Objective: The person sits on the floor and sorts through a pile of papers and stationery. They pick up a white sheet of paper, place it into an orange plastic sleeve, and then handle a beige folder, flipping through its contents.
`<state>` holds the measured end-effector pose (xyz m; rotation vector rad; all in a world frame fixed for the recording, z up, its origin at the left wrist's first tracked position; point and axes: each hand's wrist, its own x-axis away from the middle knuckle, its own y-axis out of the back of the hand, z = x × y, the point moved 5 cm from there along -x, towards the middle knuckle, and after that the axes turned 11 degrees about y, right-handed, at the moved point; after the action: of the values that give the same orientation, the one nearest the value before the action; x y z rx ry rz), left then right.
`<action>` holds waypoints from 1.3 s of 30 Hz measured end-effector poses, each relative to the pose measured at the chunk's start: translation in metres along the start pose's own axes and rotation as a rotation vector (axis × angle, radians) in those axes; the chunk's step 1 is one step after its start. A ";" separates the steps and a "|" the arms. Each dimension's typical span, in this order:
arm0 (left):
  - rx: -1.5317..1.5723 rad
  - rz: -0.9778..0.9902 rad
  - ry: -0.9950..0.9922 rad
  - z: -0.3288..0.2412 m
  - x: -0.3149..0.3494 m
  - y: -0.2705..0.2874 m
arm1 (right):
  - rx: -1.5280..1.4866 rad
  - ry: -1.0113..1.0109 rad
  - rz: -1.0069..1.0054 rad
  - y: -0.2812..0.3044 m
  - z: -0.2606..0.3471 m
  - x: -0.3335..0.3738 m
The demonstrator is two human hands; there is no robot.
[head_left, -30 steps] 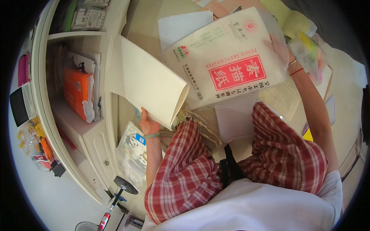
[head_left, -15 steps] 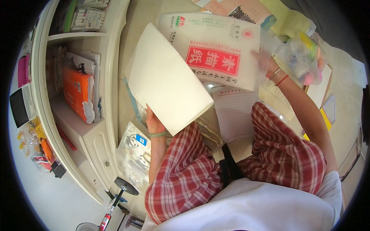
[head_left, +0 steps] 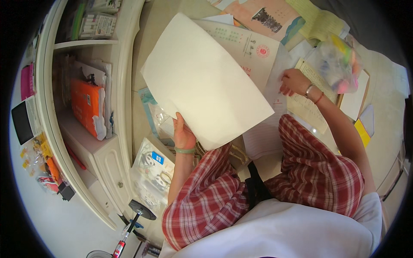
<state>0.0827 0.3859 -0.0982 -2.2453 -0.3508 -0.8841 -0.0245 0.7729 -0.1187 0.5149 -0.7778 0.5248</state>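
Note:
A large stack of blank cream-white paper point(head_left: 211, 86) is held at its lower left edge by my left hand point(head_left: 184, 134), thumb on top and fingers hidden beneath. The sheets lie tilted above the floor and cover much of a clear plastic paper sleeve point(head_left: 262, 49) with red and green print. My right hand point(head_left: 295, 82) is beside the sleeve's right edge, fingers loosely bent and a little apart, with nothing visible in them. Under the lower corner of the paper, a lined sheet point(head_left: 260, 144) shows in part.
On the left stands a white cabinet point(head_left: 124, 86) holding an orange package point(head_left: 88, 105) and marker sets. A clear bag of colourful items point(head_left: 340, 64), a yellow notebook point(head_left: 320, 19) and a peach folder point(head_left: 258, 17) lie at the far right. A panda-print bag point(head_left: 150, 167) is near my left forearm.
The paper stack has swung to the right and flattened out over the printed sleeve. My right hand has come off the sleeve's edge and moved slightly down.

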 end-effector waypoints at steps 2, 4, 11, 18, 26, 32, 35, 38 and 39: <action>-0.004 0.002 0.017 0.008 0.000 -0.011 | -0.092 0.029 0.191 0.000 0.009 0.029; 0.052 -0.035 0.090 0.022 0.001 -0.014 | -0.347 0.272 0.380 -0.018 0.010 0.048; -0.150 -0.149 0.471 0.091 0.015 -0.032 | -0.744 0.368 0.289 -0.080 0.016 0.068; -0.815 0.089 0.585 0.098 0.025 -0.058 | -0.957 0.362 0.039 -0.072 -0.027 0.065; -1.930 0.394 0.178 0.014 -0.027 -0.113 | -0.551 0.227 -0.232 0.033 -0.165 0.117; -2.294 0.459 -0.600 0.060 -0.065 -0.165 | -0.697 0.032 -0.018 0.027 -0.221 0.124; -2.408 0.496 -0.579 0.091 -0.056 -0.167 | -0.678 0.016 -0.019 0.030 -0.219 0.127; -2.504 0.546 -0.616 0.088 -0.066 -0.147 | -0.600 -0.092 0.010 0.040 -0.236 0.139; -2.510 0.542 -0.629 0.079 -0.071 -0.144 | -0.570 -0.135 0.022 0.042 -0.240 0.142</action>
<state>0.0027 0.5453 -0.1156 -3.9741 2.3283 0.3737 0.1588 0.9860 -0.1458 0.0120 -1.0158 0.2682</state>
